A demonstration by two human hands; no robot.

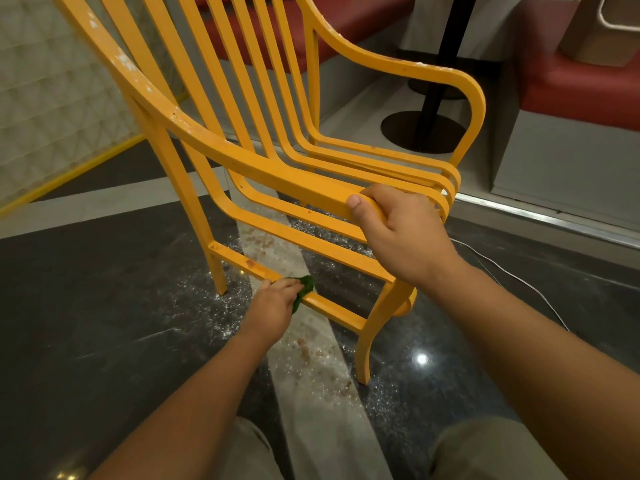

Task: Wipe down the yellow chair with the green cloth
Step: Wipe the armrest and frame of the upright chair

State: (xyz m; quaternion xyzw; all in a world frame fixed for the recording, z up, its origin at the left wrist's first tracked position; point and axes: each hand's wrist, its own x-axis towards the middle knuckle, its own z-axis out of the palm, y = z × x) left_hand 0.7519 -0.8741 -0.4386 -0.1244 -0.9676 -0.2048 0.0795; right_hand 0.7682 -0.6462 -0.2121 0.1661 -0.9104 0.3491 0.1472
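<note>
Both hands are at work, low and centre in the frame: the left hand [273, 303] is closed around a bunched green cloth [304, 287], pressing it against the low side rail [332, 308] of the yellow chair [263, 157], while the right hand [401, 226] is wrapped tight around the front end of the near armrest [242, 157]. The cloth looks soft and light, easy to ball in the fingers. The chair, filling the middle and upper frame with its slatted back at the top, looks rigid and fairly heavy, with hard painted bars best gripped at an armrest or the seat edge.
</note>
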